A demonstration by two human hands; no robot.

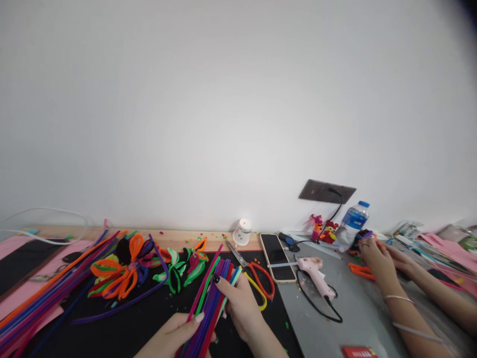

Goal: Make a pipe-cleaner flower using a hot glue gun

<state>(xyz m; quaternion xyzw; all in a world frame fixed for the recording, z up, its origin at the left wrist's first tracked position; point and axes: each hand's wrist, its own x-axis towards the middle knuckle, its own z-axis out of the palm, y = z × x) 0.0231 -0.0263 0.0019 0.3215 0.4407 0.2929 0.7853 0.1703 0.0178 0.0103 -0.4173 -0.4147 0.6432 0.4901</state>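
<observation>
A bundle of pipe cleaners [212, 311] in purple, red, green, pink and white slants up between my two hands. My left hand [173, 334] is closed round its lower part, thumb lying along the stems. Higher up, my right hand [240, 306] grips the same bundle with its thumb pressed on top. Just beyond the bundle lie scissors [257, 278] with red and yellow handles. Left of the bundle rest an orange pipe-cleaner flower [130, 276], green pipe-cleaner leaves [173, 271] and a loose curved purple pipe cleaner [122, 308].
More long pipe cleaners [48, 293] spread at the left. A paper cup [242, 232], a phone [278, 258], a pink glue gun [315, 276] with its cord and a water bottle [352, 226] stand or lie to the right. Another person's hands [383, 258] work at far right.
</observation>
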